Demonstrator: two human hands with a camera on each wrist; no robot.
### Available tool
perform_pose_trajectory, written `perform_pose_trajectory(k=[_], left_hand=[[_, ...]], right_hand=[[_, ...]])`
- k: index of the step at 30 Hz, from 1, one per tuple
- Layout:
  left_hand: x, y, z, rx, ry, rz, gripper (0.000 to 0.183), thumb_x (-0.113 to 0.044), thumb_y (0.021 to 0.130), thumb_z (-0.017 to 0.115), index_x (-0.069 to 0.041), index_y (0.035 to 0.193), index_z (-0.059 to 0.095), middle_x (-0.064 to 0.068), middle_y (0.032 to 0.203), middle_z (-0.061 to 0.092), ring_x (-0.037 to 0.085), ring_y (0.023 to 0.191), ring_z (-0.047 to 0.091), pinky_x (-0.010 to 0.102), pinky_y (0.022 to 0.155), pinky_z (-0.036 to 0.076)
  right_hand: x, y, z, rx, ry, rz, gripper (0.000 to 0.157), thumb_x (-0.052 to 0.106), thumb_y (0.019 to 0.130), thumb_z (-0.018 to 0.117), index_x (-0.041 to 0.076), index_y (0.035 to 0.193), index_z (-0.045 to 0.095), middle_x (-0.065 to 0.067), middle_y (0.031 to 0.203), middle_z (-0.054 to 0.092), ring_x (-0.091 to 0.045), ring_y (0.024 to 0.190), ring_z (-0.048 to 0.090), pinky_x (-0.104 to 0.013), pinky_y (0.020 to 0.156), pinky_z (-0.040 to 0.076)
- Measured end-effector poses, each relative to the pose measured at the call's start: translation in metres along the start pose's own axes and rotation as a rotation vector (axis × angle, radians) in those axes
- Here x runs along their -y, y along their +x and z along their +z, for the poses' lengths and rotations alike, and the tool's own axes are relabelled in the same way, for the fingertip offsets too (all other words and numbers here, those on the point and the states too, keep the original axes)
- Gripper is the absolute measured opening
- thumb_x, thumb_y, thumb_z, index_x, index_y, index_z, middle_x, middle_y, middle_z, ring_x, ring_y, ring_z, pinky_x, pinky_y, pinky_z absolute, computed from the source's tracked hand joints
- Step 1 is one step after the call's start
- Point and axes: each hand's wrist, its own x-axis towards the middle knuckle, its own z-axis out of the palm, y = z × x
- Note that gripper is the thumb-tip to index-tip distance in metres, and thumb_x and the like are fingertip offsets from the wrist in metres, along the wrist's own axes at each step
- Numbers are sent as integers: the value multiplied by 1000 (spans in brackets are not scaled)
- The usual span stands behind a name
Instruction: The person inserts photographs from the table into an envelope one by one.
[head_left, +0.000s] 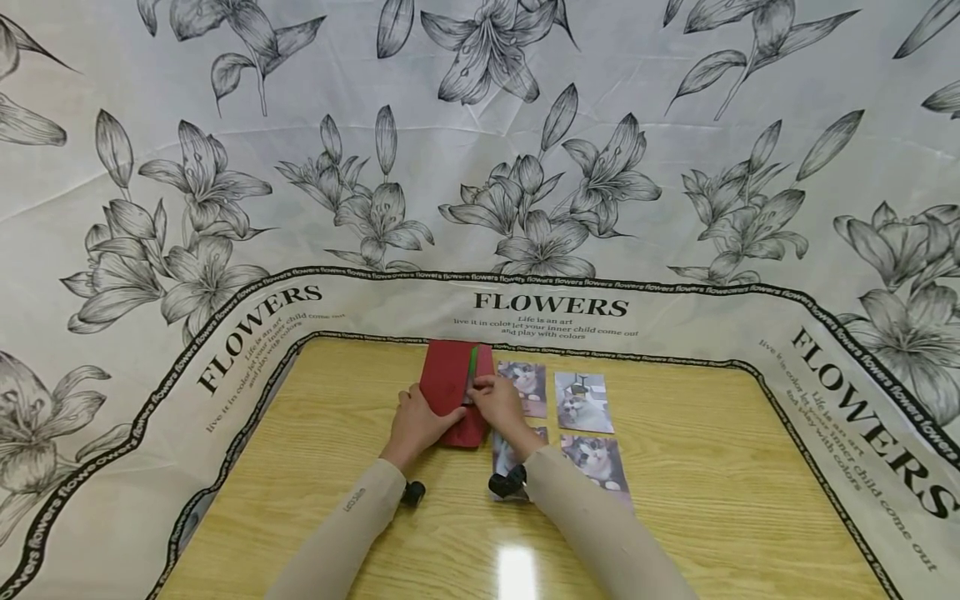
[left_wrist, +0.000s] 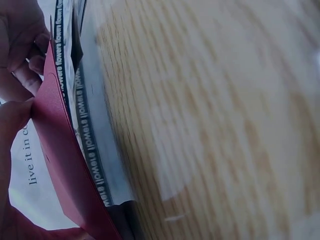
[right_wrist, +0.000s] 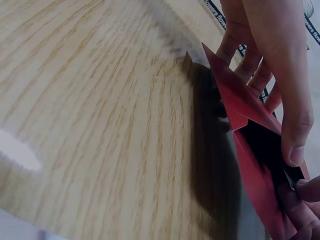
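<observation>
My left hand (head_left: 422, 423) grips a red paper envelope (head_left: 444, 371) at its left side, thumb across the front near the lower flap. In the right wrist view the envelope's mouth gapes, dark inside, with the left thumb (right_wrist: 296, 150) at its edge and the other left fingers behind the red paper. My right hand (head_left: 498, 404) is at the envelope's right side, its fingertips in the mouth pinching a thin card. A narrow green strip (head_left: 472, 364) of this card shows along the opening; the rest is hidden by red paper and fingers.
Right of the envelope lie several cat photo cards: one at the back (head_left: 528, 383), one farther right (head_left: 585, 408), one in front of that (head_left: 596, 460), and one partly under my right wrist (head_left: 504, 450). A flower-printed curtain (head_left: 555, 329) borders the wooden table (head_left: 712, 467).
</observation>
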Motion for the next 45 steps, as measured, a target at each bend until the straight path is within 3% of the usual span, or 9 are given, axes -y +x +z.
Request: perform_pose_trajectory(k=[25, 36, 45], left_hand=[[-2, -1, 0, -9, -13, 3, 106, -63, 86, 83, 12, 148, 40, 31, 130, 50, 42, 103, 65, 55, 94, 58], [-4, -2, -3, -3, -15, -27, 106, -63, 86, 83, 12, 147, 41, 30, 129, 50, 41, 102, 65, 55, 94, 58], [-1, -1, -2, 8, -15, -34, 107, -64, 85, 83, 11, 148, 41, 27, 128, 51, 39, 104, 65, 54, 94, 58]], right_hand=[[0, -3, -2, 0, 39, -38, 25, 16, 102, 74, 4, 124, 79, -9, 103, 78, -22, 91, 73, -36, 74, 59], [-15, -13, -29, -13, 165, -62, 21, 16, 103, 72, 6, 121, 77, -10, 101, 73, -21, 82, 68, -33, 66, 54], [-43, -19, -63, -74, 113, -55, 28, 15, 100, 74, 1, 124, 75, -15, 104, 73, -20, 80, 66, -31, 65, 50]])
